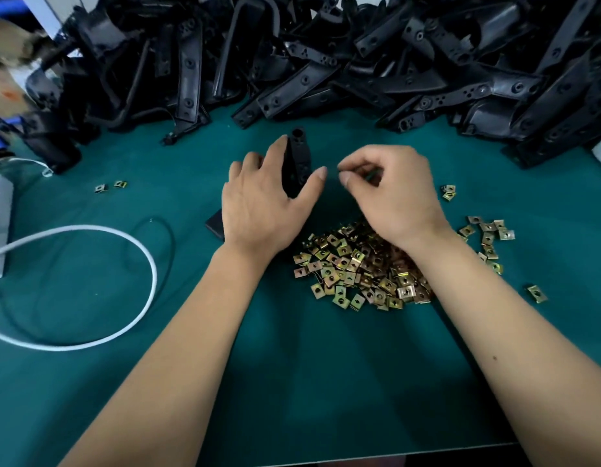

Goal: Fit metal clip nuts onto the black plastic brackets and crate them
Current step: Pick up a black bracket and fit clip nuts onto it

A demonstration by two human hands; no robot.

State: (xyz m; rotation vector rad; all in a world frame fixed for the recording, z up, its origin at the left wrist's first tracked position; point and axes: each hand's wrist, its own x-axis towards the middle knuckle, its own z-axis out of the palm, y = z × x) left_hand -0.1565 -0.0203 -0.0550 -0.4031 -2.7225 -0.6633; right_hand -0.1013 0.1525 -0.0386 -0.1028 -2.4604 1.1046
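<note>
Bracket (297, 160) — black plastic, held upright on the green mat (326, 382), long axis running away from the person, its round open end at the top and far side. Left hand (262, 203) grips it: fingers curled round the left face, thumb pressed against the right edge.

Right hand (390, 190) — just to the right of the bracket, close but not touching it. Thumb and forefinger are pinched together, fingertips (345, 178) pointing left toward the bracket's right edge. Something small sits in the pinch, most likely a clip nut, but it is blurred and cannot be told for certain. Remaining fingers are curled under the palm, wrist raised above the mat.

Clip nuts (353, 267) — brass-coloured heap on the mat, under and just near side of the right wrist; a few strays to the right and two at the far left.

Bracket pile (359, 62) — large stock of unfitted black parts across the far side of the mat.

Cable (147, 257) — white loop, left of the arms, apart from the work.

Judgement: the coming move looks like a short leftward push of the pinch onto the bracket's edge, the left hand bracing against it. No crate is in view.
</note>
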